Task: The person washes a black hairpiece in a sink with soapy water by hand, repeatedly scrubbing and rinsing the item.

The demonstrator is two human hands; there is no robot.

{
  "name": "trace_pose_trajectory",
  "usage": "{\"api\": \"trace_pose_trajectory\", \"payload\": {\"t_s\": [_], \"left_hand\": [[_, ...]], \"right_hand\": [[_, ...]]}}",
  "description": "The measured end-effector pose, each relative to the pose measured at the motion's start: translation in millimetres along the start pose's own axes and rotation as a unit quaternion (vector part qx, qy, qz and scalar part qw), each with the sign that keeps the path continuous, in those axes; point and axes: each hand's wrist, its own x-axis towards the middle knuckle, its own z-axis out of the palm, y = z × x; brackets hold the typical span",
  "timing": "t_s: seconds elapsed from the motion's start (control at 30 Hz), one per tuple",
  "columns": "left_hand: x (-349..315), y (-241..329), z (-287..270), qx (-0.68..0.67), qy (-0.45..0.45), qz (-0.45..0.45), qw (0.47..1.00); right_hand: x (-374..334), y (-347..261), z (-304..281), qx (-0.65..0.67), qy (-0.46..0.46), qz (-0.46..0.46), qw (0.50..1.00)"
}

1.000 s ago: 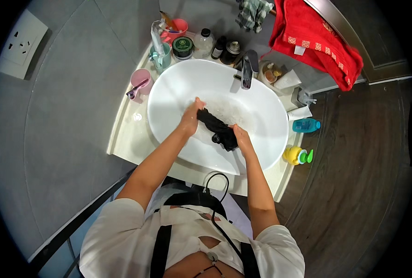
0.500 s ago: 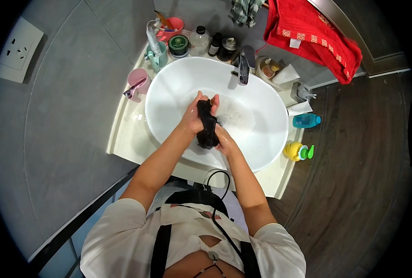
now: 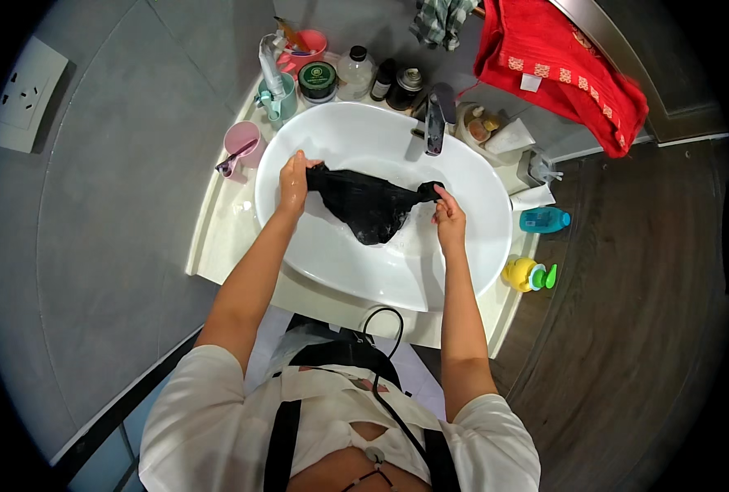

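Over the white basin (image 3: 332, 254), the left hand (image 3: 294, 184) has fingers closed on one end of a spread black cloth (image 3: 366, 202), while the right hand (image 3: 450, 220) pinches its opposite end, fingers partly curled.

A bathroom, seemingly in a home, is showing: a glossy white oval washbasin (image 3: 340, 266) is sitting on a cream, smooth-topped desk (image 3: 217, 238), with a shiny metal tap (image 3: 436, 127) at its far edge. A mint-green plastic cup (image 3: 281, 108) is holding a white squeeze tube (image 3: 271, 66); a red patterned cloth towel (image 3: 553, 66) is hanging near large grey wall tiles (image 3: 135, 164).
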Motion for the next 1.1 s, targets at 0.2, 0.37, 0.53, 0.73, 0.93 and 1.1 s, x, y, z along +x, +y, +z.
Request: {"api": "trace_pose_trajectory", "payload": {"t_s": [0.2, 0.37, 0.53, 0.73, 0.93, 1.1], "left_hand": [[5.6, -12.9, 11.9, -0.139, -0.031, -0.095, 0.985], [-11.7, -40.7, 24.0, -0.126, 0.024, -0.208, 0.970], [-19.3, -52.4, 17.8, -0.074, 0.042, -0.231, 0.969], [-26.2, -78.0, 11.4, -0.145, 0.060, -0.283, 0.946], [-41.5, -85.3, 25.2, -0.123, -0.011, -0.346, 0.930], [-45.0, -76.4, 44.5, -0.207, -0.076, -0.355, 0.909]], "right_hand": [[25.6, 19.5, 31.4, 0.087, 0.075, -0.018, 0.993], [14.5, 43.4, 115.6, -0.306, 0.105, -0.151, 0.934], [-3.6, 33.7, 107.6, -0.427, -0.199, -0.181, 0.863], [-28.0, 40.3, 95.9, -0.465, -0.069, -0.177, 0.865], [-14.7, 52.7, 63.7, -0.414, 0.098, 0.023, 0.905], [-16.5, -11.3, 76.4, -0.075, -0.091, -0.041, 0.992]]}}
